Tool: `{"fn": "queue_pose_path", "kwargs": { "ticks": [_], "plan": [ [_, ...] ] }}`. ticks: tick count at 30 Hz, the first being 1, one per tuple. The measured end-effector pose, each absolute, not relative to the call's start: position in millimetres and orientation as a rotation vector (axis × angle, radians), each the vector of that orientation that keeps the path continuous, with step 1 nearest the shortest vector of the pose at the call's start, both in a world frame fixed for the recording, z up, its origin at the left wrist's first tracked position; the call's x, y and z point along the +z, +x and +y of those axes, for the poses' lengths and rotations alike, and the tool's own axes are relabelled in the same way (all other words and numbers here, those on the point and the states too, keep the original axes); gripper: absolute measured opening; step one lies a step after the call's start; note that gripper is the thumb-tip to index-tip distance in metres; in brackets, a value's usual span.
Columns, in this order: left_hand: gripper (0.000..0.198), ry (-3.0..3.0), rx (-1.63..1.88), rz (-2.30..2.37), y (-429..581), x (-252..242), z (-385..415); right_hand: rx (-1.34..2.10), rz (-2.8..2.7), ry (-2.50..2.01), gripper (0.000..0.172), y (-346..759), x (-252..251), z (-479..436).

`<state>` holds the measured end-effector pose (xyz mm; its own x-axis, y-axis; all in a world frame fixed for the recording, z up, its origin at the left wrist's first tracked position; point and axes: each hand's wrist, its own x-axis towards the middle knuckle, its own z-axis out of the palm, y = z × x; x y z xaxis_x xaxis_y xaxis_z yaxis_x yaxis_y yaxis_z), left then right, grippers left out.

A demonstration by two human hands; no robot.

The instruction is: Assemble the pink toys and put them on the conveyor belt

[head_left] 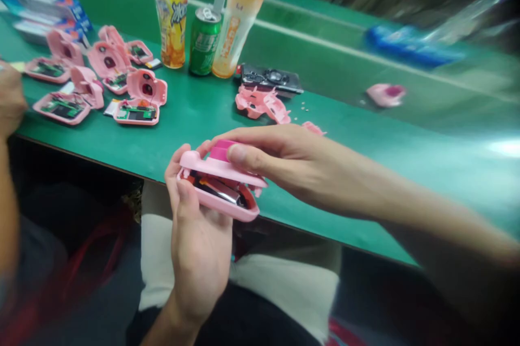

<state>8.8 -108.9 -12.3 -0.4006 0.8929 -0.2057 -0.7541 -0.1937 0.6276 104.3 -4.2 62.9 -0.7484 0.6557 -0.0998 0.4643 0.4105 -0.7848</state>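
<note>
Pink, rounded plastic case is held ajar, left hand beneath, right hand above; halves are best kept aligned.

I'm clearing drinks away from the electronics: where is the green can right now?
In the head view, the green can stands on the table, upper left of centre, between the yellow-labelled bottle and the bottle of orange drink.

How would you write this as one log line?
left hand: holding pink case from below | right hand: gripping its lid | case: ajar | table: green can
</note>
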Motion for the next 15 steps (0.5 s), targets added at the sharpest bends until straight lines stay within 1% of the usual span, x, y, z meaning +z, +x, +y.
{"fn": "queue_pose_path", "kwargs": {
  "ticks": [4, 6, 9, 10, 11, 13, 15],
  "plan": [
    [0.036, 0.212, 1.848, 0.838, 15.8, -11.3, -104.5, 1.071, -2.499, -0.921, 0.026, 111.3, 56.4, -10.9],
    [0.033, 0.214, 1.841, 0.804, 19.6, -11.1, -101.8, 0.927, -2.47, -0.913, 0.032, 118.3, 49.5, -18.1],
    [0.03, 0.235, 1.848, 0.71, 26.7, -9.6, -98.6, 0.759, -2.364, -0.961, 0.048, 132.3, 38.2, -30.6],
    [0.029, 0.245, 1.846, 0.677, 29.7, -8.9, -98.1, 0.729, -2.315, -0.991, 0.05, 136.8, 35.2, -34.6],
    [0.028, 0.255, 1.841, 0.65, 32.9, -8.4, -98.0, 0.714, -2.258, -1.017, 0.049, 140.8, 32.9, -38.2],
    [0.028, 0.288, 1.811, 0.616, 40.0, -8.2, -98.7, 0.729, -2.165, -1.042, 0.041, 147.4, 30.3, -43.1],
    [0.032, 0.329, 1.784, 0.635, 47.3, -10.1, -100.3, 0.783, -2.124, -1.058, 0.037, 154.4, 29.3, -45.2]
  ]
}}
